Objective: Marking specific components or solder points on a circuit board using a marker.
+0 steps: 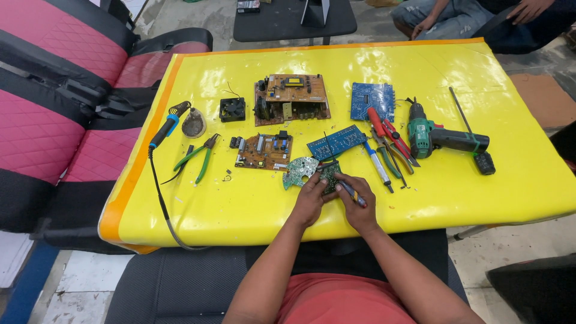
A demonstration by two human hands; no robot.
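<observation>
Fingers point(347, 180) of right hand point(359, 203) closed around a small screwdriver point(351, 193), tip hidden; left hand point(310, 201) fingers curled on a small green circuit board point(329, 174), mostly covered, at the yellow worktop point(240, 204) near edge.

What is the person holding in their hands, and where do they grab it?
The right hand grips a small screwdriver by its handle. The left hand holds the edge of a small green circuit board.
</observation>
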